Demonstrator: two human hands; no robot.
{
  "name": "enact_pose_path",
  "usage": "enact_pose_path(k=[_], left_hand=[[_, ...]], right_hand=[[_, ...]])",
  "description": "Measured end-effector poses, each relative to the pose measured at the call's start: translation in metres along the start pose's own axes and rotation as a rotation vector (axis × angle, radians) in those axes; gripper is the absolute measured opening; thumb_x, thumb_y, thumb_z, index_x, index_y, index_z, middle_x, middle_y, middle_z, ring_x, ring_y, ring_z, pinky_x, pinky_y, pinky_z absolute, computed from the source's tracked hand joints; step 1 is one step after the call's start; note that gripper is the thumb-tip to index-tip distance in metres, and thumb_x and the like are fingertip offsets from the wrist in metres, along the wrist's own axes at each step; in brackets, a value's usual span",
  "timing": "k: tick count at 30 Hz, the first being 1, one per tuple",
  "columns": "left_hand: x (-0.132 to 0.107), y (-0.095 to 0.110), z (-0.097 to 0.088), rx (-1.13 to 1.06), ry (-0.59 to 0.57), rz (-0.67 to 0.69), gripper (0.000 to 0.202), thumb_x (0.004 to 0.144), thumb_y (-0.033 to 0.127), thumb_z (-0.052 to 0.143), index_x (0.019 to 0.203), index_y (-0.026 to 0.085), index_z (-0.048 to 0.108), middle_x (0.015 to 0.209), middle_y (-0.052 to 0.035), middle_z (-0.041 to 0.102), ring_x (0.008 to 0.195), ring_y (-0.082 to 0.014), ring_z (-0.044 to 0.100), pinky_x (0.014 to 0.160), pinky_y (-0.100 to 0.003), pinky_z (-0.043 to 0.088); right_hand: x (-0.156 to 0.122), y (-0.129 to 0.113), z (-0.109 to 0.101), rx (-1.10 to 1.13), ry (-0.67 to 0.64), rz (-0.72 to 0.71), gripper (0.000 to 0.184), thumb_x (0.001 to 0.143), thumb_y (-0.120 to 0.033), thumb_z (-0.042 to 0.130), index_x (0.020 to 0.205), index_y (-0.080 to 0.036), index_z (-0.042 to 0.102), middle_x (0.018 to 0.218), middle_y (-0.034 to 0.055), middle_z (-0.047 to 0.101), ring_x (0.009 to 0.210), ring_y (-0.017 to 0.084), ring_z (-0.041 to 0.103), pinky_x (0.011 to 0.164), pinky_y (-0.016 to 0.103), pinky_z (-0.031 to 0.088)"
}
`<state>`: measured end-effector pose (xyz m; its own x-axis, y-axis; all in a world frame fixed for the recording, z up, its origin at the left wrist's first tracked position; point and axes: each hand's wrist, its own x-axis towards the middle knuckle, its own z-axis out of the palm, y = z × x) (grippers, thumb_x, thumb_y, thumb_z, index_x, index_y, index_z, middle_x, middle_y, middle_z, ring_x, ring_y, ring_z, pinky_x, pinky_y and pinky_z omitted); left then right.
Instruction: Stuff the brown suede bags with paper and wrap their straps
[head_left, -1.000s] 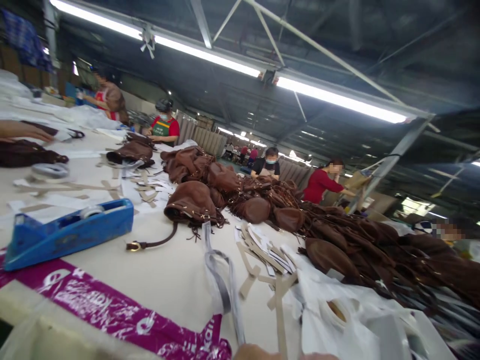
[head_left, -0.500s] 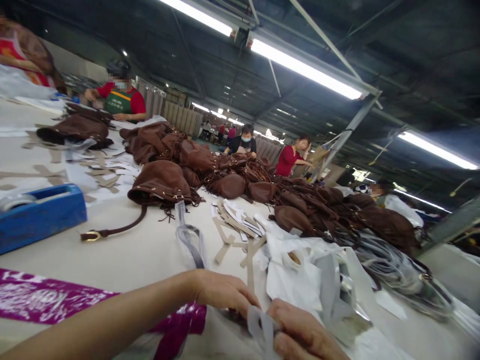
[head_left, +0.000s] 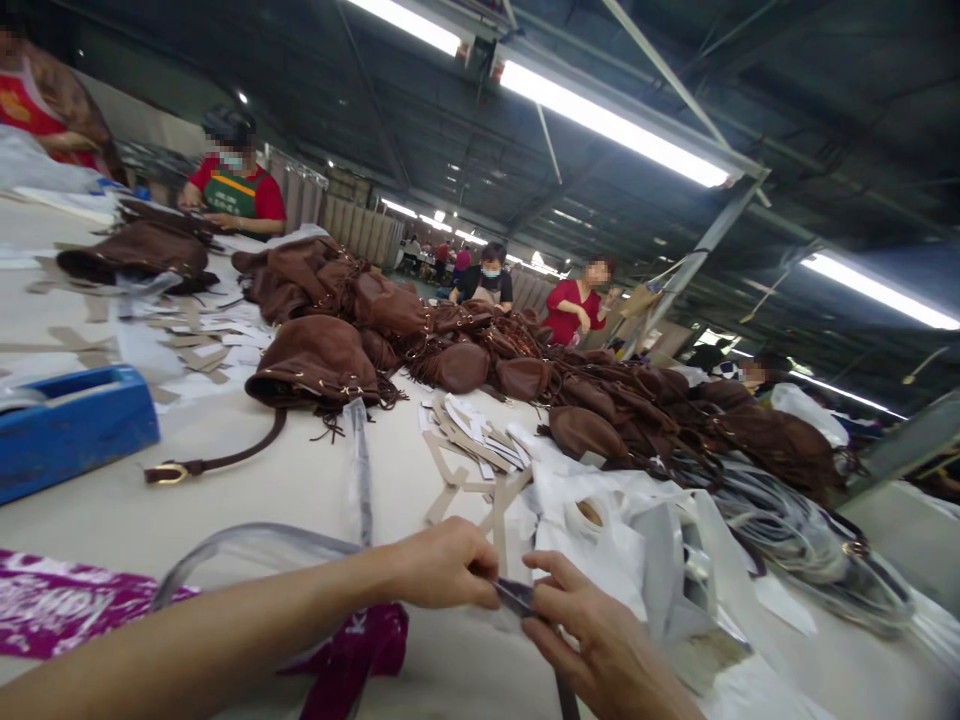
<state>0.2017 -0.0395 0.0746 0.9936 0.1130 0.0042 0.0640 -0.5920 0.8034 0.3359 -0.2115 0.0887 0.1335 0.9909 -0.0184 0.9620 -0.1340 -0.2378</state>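
Observation:
My left hand (head_left: 448, 568) is closed in a pinch on a dark strap in clear plastic wrap (head_left: 514, 597), low in the middle of the view. My right hand (head_left: 592, 620) holds the same strap just to the right, between thumb and fingers, with the index finger lifted. A plastic-wrapped length (head_left: 259, 535) arcs over the table behind my left forearm. Another clear-wrapped strip (head_left: 361, 475) lies beyond my left wrist; whether the lengths join is hidden. A purple printed plastic piece (head_left: 375, 640) lies beneath my left forearm.
A blue tape dispenser (head_left: 82, 425) stands at left. Brown tasselled bags (head_left: 315, 360) heap across the table, one with a buckled strap (head_left: 225, 460). Cardboard strips (head_left: 469, 440), white plastic with a tape roll (head_left: 589, 515) and coiled plastic-wrapped straps (head_left: 787, 540) lie ahead and right. Several people work beyond.
My hands have risen slightly, and my right index finger has lifted. The wrapped strap now arcs out left behind my forearm; the looped plastic beyond my wrist has straightened.

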Motion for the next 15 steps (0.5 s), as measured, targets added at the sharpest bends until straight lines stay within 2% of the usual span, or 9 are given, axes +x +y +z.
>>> enact_pose_path(k=[3, 5, 8, 11, 13, 15], left_hand=[[0.001, -0.004, 0.006, 0.325, 0.223, 0.115, 0.016, 0.079, 0.018, 0.058, 0.064, 0.016, 0.059, 0.066, 0.0009, 0.056, 0.065, -0.0122, 0.051, 0.059, -0.021, 0.036], [0.001, -0.008, 0.008, 0.503, 0.294, 0.135, 0.017, 0.082, 0.019, 0.053, 0.067, 0.017, 0.060, 0.075, -0.0018, 0.061, 0.070, -0.0147, 0.055, 0.061, -0.023, 0.039], [-0.001, -0.016, 0.009, 0.644, 0.320, 0.085, 0.018, 0.085, 0.020, 0.049, 0.072, 0.018, 0.062, 0.079, -0.0029, 0.063, 0.071, -0.0166, 0.059, 0.060, -0.025, 0.042], [-0.003, -0.024, 0.008, 0.699, 0.305, 0.054, 0.019, 0.087, 0.021, 0.048, 0.075, 0.018, 0.063, 0.082, -0.0039, 0.064, 0.074, -0.0180, 0.061, 0.062, -0.026, 0.045], [-0.003, -0.027, 0.007, 0.719, 0.291, 0.032, 0.018, 0.086, 0.021, 0.049, 0.077, 0.018, 0.064, 0.084, -0.0051, 0.065, 0.076, -0.0192, 0.062, 0.064, -0.027, 0.047], [-0.001, -0.030, 0.006, 0.729, 0.292, -0.016, 0.018, 0.087, 0.020, 0.049, 0.080, 0.017, 0.065, 0.087, -0.0066, 0.066, 0.079, -0.0207, 0.063, 0.068, -0.029, 0.049]], right_hand=[[0.010, 0.008, 0.017, -0.184, 0.147, 0.001, 0.019, 0.088, -0.016, 0.050, 0.097, -0.021, 0.066, 0.131, 0.0137, 0.054, 0.105, 0.027, 0.063, 0.083, 0.037, 0.052], [0.021, 0.009, 0.029, -0.266, 0.259, -0.032, 0.018, 0.084, -0.013, 0.055, 0.095, -0.021, 0.067, 0.129, 0.0146, 0.056, 0.107, 0.030, 0.060, 0.085, 0.040, 0.051], [0.039, 0.005, 0.044, -0.335, 0.430, -0.104, 0.016, 0.078, -0.010, 0.062, 0.090, -0.020, 0.068, 0.121, 0.0144, 0.060, 0.101, 0.031, 0.060, 0.083, 0.040, 0.050], [0.054, -0.001, 0.054, -0.387, 0.567, -0.132, 0.006, 0.077, -0.015, 0.066, 0.079, -0.021, 0.065, 0.095, 0.0100, 0.065, 0.082, 0.027, 0.059, 0.069, 0.036, 0.046], [0.061, -0.003, 0.059, -0.394, 0.562, -0.145, 0.010, 0.081, -0.019, 0.065, 0.071, -0.022, 0.061, 0.078, 0.0057, 0.062, 0.072, 0.023, 0.056, 0.063, 0.032, 0.040], [0.068, -0.004, 0.064, -0.336, 0.508, -0.127, 0.016, 0.085, -0.018, 0.058, 0.070, -0.022, 0.058, 0.073, 0.0038, 0.061, 0.069, 0.020, 0.057, 0.061, 0.030, 0.037]])
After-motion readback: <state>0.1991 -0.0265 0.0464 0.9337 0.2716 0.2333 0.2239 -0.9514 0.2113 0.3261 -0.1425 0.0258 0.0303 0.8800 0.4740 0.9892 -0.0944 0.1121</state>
